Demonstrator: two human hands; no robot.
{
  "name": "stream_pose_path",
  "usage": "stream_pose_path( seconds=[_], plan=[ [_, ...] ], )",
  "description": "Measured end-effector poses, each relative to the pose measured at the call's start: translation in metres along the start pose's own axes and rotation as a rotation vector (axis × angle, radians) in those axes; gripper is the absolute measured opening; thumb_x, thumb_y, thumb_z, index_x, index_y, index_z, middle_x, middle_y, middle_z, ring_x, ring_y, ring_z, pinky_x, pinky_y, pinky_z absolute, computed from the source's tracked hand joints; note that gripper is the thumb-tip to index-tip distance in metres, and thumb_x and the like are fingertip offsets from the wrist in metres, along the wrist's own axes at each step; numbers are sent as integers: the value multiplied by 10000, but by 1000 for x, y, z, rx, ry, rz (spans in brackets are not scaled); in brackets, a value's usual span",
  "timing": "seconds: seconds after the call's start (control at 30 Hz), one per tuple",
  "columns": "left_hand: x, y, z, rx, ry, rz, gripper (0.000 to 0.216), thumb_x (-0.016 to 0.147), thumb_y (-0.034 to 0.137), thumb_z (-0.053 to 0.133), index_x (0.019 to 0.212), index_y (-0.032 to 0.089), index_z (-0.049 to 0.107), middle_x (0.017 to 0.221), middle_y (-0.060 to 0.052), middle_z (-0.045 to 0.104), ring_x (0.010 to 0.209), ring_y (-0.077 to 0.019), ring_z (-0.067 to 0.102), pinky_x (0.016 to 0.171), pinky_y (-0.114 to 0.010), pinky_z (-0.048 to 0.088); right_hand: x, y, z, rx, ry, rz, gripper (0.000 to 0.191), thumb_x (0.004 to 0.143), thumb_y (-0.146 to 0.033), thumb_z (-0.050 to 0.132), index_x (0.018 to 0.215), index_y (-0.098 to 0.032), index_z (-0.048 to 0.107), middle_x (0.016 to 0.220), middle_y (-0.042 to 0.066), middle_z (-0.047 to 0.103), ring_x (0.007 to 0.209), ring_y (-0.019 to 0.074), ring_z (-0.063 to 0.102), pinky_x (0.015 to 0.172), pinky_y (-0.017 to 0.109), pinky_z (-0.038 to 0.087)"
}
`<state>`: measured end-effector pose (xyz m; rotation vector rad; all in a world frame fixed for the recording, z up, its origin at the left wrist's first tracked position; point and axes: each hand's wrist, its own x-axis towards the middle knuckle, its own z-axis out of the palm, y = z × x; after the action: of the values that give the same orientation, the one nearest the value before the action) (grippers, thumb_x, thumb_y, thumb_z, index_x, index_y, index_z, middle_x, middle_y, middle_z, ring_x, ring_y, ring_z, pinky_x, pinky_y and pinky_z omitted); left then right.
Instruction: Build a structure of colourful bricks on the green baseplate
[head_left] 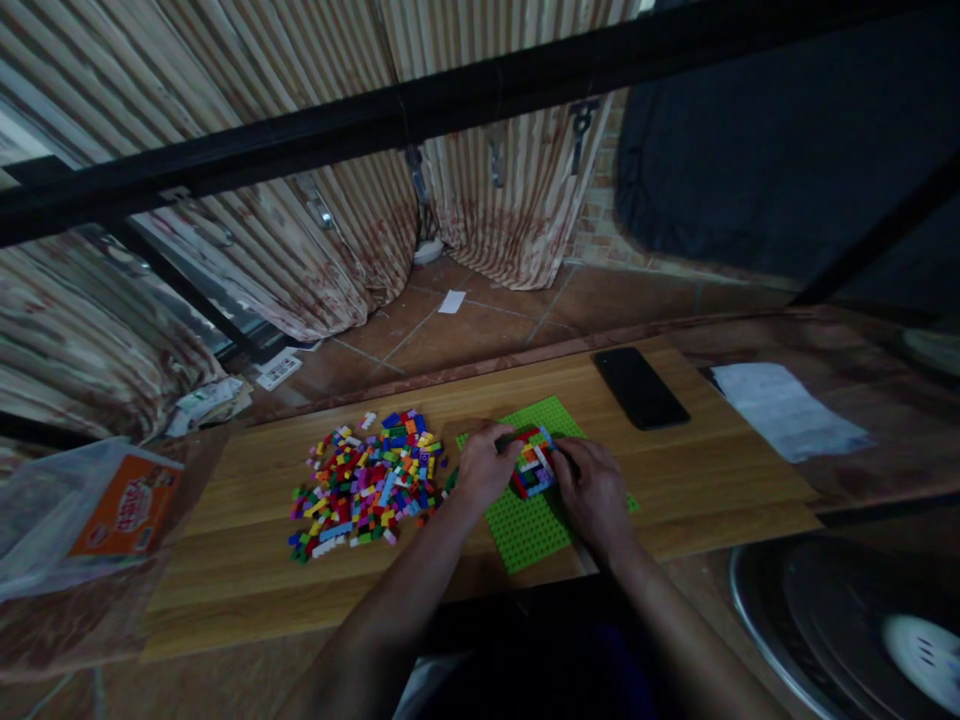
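Note:
A green studded baseplate (529, 525) lies on a wooden board (697, 480). On it stands a small multicoloured brick build (532, 462). My left hand (486, 466) has its fingers curled against the build's left side. On the right side, my right hand (589, 487) pinches the build with bent fingers. A heap of loose coloured bricks (367, 480) lies just left of my left hand.
A black phone (641, 387) rests on the board's far right part. A white paper sheet (784, 408) lies further right. A clear bag with an orange label (112, 510) sits at the left. A round metal fan (855, 630) is at the lower right. Curtains hang behind.

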<state>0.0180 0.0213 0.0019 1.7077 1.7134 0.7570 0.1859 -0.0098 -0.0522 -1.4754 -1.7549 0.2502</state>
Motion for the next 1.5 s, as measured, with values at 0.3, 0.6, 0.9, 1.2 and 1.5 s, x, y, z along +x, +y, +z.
stream_pose_path(
  seconds=[0.3, 0.6, 0.9, 1.2, 1.5],
  plan=[
    [1, -2, 4, -46, -17, -62, 139, 819, 231, 656, 918, 211, 750, 917, -26, 749, 877, -157, 679, 870, -316, 525, 0, -1, -1, 6, 0, 11, 324, 948, -389, 455, 1071, -197, 687, 1043, 115, 700, 984, 262, 618, 900, 453, 471],
    [1, -4, 11, -64, 12, -63, 131, 813, 227, 661, 902, 197, 751, 918, -37, 749, 873, -159, 679, 862, -312, 525, 0, -2, -2, -11, -11, 4, 327, 954, -384, 447, 1062, -186, 683, 1044, 118, 695, 976, 263, 608, 893, 443, 465],
    [-2, -10, -6, -175, 13, 34, 196, 883, 244, 553, 966, 202, 726, 959, -20, 749, 904, -155, 685, 851, -286, 533, 1, 0, 0, 1, -2, -19, 333, 953, -385, 433, 1060, -192, 682, 1018, 111, 699, 959, 257, 609, 885, 435, 465],
    [-48, -38, -47, -341, 123, 4, 222, 863, 296, 558, 960, 179, 720, 941, -37, 746, 863, -166, 683, 795, -282, 539, -1, 1, -1, 6, -4, -23, 328, 954, -387, 444, 1066, -185, 677, 1026, 113, 699, 970, 258, 612, 889, 442, 473],
    [-97, -70, -93, -255, 295, -125, 205, 829, 337, 604, 915, 197, 727, 918, -39, 751, 879, -196, 692, 826, -322, 543, -1, 0, -2, -19, 5, -30, 348, 953, -410, 449, 1047, -172, 686, 1023, 115, 703, 952, 251, 624, 898, 433, 485]
  ],
)
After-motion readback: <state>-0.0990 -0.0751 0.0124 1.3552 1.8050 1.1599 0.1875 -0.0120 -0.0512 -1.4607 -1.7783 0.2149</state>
